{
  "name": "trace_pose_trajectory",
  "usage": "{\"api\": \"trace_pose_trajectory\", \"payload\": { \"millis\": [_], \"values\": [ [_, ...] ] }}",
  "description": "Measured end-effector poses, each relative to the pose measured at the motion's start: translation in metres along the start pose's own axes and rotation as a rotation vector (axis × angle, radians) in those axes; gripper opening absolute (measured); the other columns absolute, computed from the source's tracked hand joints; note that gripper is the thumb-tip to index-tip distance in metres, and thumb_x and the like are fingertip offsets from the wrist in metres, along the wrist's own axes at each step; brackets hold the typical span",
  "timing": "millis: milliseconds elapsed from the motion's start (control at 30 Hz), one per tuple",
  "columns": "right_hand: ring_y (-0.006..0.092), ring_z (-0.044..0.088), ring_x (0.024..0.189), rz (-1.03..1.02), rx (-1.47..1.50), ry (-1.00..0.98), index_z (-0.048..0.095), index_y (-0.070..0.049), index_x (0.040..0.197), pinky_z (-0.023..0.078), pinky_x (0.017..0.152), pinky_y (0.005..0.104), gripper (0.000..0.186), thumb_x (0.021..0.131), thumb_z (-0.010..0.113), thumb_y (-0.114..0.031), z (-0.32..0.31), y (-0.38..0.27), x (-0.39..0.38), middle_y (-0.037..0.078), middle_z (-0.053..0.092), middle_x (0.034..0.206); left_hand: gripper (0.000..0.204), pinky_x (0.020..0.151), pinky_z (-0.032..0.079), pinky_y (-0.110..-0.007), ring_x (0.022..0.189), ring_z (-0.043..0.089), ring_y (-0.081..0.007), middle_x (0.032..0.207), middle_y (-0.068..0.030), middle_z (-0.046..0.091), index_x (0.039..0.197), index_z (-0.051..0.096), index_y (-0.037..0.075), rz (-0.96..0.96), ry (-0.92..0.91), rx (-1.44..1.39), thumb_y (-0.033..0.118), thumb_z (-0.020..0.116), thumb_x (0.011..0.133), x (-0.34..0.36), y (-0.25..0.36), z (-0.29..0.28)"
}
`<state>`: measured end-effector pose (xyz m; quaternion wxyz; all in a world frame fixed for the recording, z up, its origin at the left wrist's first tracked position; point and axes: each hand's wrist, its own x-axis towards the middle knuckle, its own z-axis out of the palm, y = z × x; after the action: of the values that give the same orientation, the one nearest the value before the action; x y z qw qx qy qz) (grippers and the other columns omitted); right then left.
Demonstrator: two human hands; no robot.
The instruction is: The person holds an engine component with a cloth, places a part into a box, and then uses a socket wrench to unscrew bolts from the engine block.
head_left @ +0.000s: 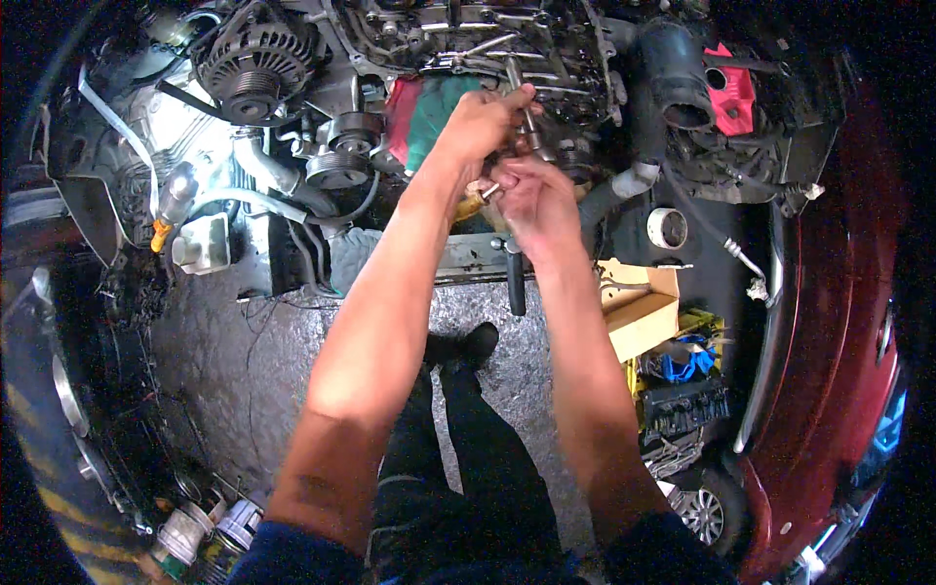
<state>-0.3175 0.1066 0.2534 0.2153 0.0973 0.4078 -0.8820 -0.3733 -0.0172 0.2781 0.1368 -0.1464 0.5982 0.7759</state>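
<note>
Over the open engine, my left hand [481, 125] is closed, thumb and fingers pinching a shiny metal rod [527, 119] that looks like a socket extension bar. Just below it, my right hand [536, 203] is turned partly palm up with its fingers curled. A small bolt [490, 192] shows at the thumb side of that hand. The fingertips of both hands are close together and partly blurred. A tool with a black handle [517, 285] rests on the front crossmember [468, 255], its handle hanging toward me. Red and green cloth [439, 112] lies beside my left hand.
An alternator [253, 80] and a ribbed pulley [338, 164] sit to the left. A lit work lamp [177, 195] hangs nearby. Right of me are an open cardboard box [643, 322], a socket set [684, 409], a round white container [667, 228] and a dark red car panel [819, 361].
</note>
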Motion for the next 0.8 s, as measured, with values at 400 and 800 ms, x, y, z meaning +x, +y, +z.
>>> {"api": "trace_pose_trajectory", "payload": {
  "millis": [400,800],
  "values": [
    [0.0283,0.061,0.081,-0.305,-0.662,0.194,0.052,-0.002,0.098,0.048,0.076,0.0395,0.028,0.074,0.067,-0.009,0.012,-0.002,0.003,0.011,0.064,0.087,0.042,0.056,0.050,-0.038,0.064,0.064,-0.0228,0.072,-0.0121,0.067,0.082,0.068,-0.002,0.105,0.087,0.037,0.040,0.067,0.089,-0.002,0.002,0.004],
    [0.0238,0.060,0.079,-0.472,-0.975,0.226,0.054,-0.002,0.100,0.048,0.078,0.0363,0.025,0.077,0.063,-0.004,0.011,-0.007,0.003,0.009,0.062,0.087,0.038,0.060,0.048,-0.034,0.062,0.058,-0.0163,0.074,-0.0076,0.066,0.085,0.070,-0.003,0.095,0.123,-0.015,0.035,0.067,0.089,0.002,-0.002,0.007]
  ]
}}
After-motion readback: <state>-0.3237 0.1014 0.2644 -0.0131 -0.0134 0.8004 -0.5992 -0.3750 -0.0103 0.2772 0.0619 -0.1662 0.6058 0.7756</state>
